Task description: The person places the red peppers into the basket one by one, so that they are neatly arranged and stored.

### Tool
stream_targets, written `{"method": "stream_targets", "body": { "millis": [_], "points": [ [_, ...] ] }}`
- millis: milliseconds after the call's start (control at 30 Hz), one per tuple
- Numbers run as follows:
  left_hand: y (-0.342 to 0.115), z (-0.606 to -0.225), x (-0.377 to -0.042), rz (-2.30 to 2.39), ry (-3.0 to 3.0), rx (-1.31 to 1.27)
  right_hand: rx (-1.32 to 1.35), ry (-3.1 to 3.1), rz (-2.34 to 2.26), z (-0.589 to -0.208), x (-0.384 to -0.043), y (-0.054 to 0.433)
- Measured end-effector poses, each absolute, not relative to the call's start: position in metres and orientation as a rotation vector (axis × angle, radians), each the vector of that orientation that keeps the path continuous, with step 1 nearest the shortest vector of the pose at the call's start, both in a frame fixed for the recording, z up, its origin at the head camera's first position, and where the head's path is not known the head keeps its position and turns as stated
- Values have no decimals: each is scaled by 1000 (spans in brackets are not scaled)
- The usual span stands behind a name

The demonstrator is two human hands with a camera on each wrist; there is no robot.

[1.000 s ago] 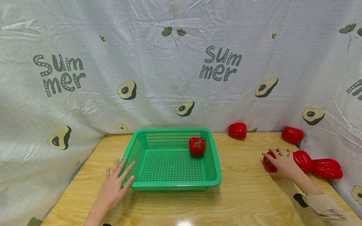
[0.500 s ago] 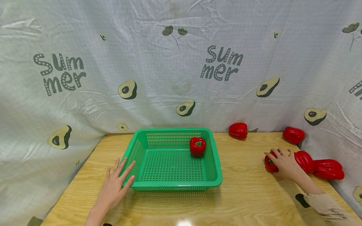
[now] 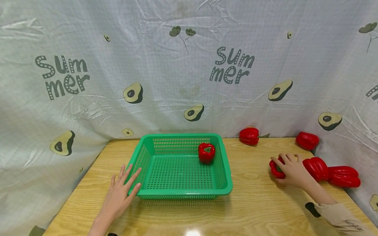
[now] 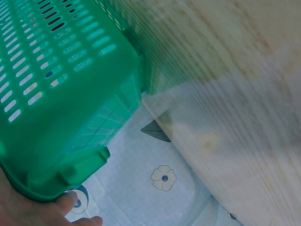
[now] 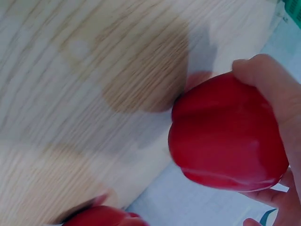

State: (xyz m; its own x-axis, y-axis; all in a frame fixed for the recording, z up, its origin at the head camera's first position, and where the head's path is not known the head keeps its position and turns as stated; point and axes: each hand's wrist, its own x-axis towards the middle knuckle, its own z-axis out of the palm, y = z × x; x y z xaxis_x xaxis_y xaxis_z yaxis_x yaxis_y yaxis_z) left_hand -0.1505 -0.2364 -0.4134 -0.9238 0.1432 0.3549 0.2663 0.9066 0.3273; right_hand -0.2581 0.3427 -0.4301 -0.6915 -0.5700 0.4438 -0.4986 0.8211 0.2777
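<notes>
My right hand [image 3: 293, 172] grips a red bell pepper [image 3: 276, 169] on the right of the table, thumb on one side and fingers on the other. In the right wrist view the same bell pepper [image 5: 228, 136] fills the space beside the thumb. My left hand [image 3: 119, 193] rests with spread, straight fingers on the left rim of a green plastic basket [image 3: 184, 192]. Seen from the left wrist, fingers [image 4: 66, 203] touch the basket's rim from outside. Inside the basket, at its right back, sits another red bell pepper [image 3: 206, 154].
Two red bell peppers lie just right of my right hand, one nearer [image 3: 316, 168] and one farther out [image 3: 344, 176]. Against the back cloth [image 3: 165, 72] are another bell pepper [image 3: 249, 136] and one in the right corner [image 3: 307, 141]. The wooden table [image 3: 251, 209] extends beneath everything.
My right hand has shifted slightly left with the bell pepper in its grip, tilting it and drawing it away from the neighbouring pepper. My left hand has stayed on the basket rim.
</notes>
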Motion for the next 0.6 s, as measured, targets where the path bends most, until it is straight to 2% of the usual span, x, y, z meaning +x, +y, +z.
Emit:
{"method": "stream_targets", "body": {
  "millis": [600],
  "points": [
    [-235,-413,-150,-530,-2730,-302,846,-2365,-133,-419,-261,311]
  ]
}}
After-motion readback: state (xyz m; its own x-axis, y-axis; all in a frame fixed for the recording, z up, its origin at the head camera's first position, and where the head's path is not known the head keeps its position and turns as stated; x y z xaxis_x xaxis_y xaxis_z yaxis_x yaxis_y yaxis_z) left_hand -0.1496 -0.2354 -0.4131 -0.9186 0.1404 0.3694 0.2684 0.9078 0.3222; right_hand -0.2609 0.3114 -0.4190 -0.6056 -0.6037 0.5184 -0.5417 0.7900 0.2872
